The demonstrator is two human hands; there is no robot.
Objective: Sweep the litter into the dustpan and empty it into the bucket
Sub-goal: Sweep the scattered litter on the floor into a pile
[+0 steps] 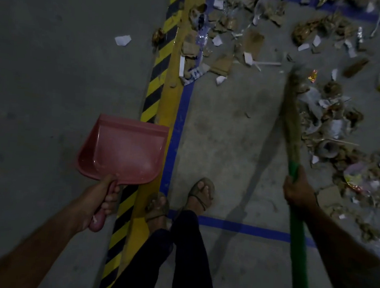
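My left hand (99, 201) grips the handle of a red dustpan (123, 150), held above the floor with its mouth facing away from me and nothing inside. My right hand (299, 188) grips the green handle of a broom (293, 119). Its grass bristles reach forward to the floor beside a pile of litter (333, 131) of paper, cardboard and wrappers on the right. More litter (226, 34) lies scattered ahead. No bucket is in view.
A yellow and black striped strip (154, 92) runs along the floor beside a blue tape line (181, 120). Another blue tape line (246, 228) crosses near my sandalled feet (180, 199). One white paper scrap (122, 40) lies alone on the left floor.
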